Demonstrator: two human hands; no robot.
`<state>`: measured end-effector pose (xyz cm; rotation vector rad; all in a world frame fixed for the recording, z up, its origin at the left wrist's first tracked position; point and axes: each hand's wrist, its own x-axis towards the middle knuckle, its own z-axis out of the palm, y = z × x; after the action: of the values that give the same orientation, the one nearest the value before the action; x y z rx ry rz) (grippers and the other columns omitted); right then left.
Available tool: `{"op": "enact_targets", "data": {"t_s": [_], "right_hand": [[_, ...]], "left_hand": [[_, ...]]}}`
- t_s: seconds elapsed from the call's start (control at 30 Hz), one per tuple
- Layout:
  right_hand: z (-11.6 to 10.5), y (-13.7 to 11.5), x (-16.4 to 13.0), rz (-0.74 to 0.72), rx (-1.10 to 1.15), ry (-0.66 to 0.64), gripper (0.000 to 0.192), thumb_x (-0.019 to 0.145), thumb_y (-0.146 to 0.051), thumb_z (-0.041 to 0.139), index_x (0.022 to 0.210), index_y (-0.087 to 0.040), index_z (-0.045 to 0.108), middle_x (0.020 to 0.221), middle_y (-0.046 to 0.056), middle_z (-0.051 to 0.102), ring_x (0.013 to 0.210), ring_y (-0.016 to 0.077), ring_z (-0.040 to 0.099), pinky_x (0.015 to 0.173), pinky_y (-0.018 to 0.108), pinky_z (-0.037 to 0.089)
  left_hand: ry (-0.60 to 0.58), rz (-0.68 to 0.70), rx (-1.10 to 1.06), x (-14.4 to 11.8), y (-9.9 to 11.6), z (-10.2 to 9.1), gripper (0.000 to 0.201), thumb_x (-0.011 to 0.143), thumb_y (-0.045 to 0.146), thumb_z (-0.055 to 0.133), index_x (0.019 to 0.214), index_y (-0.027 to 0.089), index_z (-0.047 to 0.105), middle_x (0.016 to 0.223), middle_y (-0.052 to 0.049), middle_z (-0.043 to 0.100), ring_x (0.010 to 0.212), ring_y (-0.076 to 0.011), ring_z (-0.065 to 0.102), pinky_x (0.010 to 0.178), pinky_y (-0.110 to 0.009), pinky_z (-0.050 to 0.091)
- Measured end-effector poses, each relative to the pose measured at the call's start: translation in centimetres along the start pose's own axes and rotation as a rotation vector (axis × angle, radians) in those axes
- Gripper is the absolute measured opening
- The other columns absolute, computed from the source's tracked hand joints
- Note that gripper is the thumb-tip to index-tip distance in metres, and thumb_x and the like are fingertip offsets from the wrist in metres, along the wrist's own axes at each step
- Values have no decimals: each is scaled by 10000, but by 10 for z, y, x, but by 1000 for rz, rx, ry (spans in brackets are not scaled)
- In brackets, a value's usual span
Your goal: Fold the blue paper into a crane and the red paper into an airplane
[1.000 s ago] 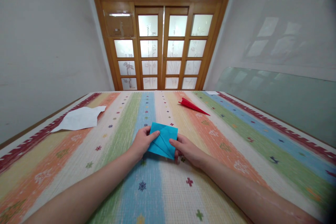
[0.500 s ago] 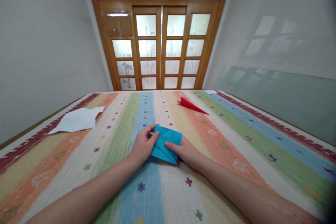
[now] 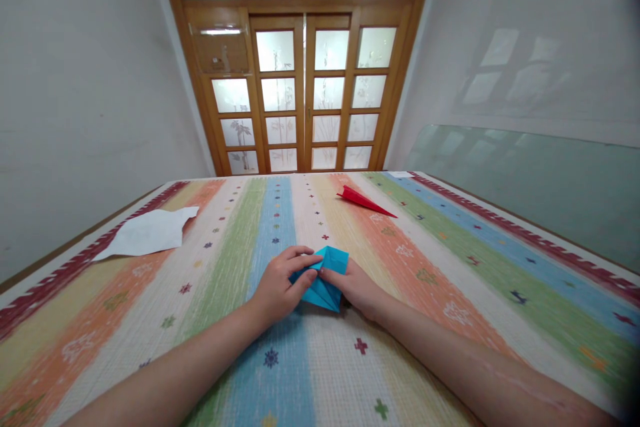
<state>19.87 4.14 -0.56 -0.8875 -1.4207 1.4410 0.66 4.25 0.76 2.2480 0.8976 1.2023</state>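
Note:
A folded sheet of blue paper (image 3: 324, 293) with crease lines is between my two hands, low over the table in the middle of the view. My left hand (image 3: 286, 281) is closed on its left side, thumb and fingers meeting on the upper face and covering that corner. From the right, my right hand (image 3: 356, 285) grips the paper, its thumb pressed on top near the centre and its other fingers hidden underneath. Beyond the hands, a red folded paper piece (image 3: 366, 201), long and pointed, lies on the table.
A striped, colourful cloth (image 3: 225, 320) covers the table. On the left lies a white sheet of paper (image 3: 147, 233) with an uneven edge. A small white piece (image 3: 401, 174) rests at the far right edge. Wooden glazed doors (image 3: 303, 93) stand behind the table.
My left hand has shifted right across the paper, its fingers now over the top and near the right thumb. The paper's left part has become covered; my right hand keeps its hold.

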Motion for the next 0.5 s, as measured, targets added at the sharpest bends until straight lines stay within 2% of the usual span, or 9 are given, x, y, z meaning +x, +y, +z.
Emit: {"op": "enact_targets", "data": {"t_s": [0.1, 0.23, 0.33, 0.4, 0.5], "right_hand": [[1, -2, 0, 2, -20, 2, 246, 815, -401, 708, 930, -187, 676, 928, 35, 716, 851, 185, 650, 825, 330, 514], [3, -2, -1, 19, 4, -8, 237, 814, -393, 707, 937, -192, 676, 914, 32, 716, 858, 190, 653, 834, 345, 519], [2, -2, -2, 6, -3, -40, 242, 826, -397, 695, 958, -194, 681, 938, 42, 714, 895, 200, 651, 853, 354, 516], [1, -2, -2, 2, -26, -51, 248, 831, -405, 688, 960, -193, 679, 943, 43, 706, 881, 188, 647, 843, 334, 513], [-3, 0, -1, 64, -54, -25, 307, 827, -472, 674, 904, -176, 653, 785, 20, 659, 658, 133, 600, 634, 256, 501]], "left_hand": [[-31, -40, -90, 1, -3, 1, 331, 992, 318, 425, 1124, 251, 721, 1101, -71, 685, 1039, -203, 622, 953, -367, 456], [-15, -167, -205, 3, -9, 5, 270, 929, 300, 554, 1145, 229, 700, 1080, -69, 700, 1022, -204, 625, 937, -347, 456], [-4, -316, -341, 5, -15, 9, 429, 855, 306, 650, 1268, 201, 605, 918, -49, 686, 836, -175, 631, 756, -290, 485], [-11, -418, -441, 6, -20, 10, 512, 813, 331, 690, 1286, 174, 574, 775, -10, 636, 681, -137, 587, 622, -244, 444], [-6, -531, -550, 8, -29, 8, 568, 746, 368, 747, 1248, 155, 585, 688, 30, 565, 561, -95, 506, 520, -207, 358]]}}
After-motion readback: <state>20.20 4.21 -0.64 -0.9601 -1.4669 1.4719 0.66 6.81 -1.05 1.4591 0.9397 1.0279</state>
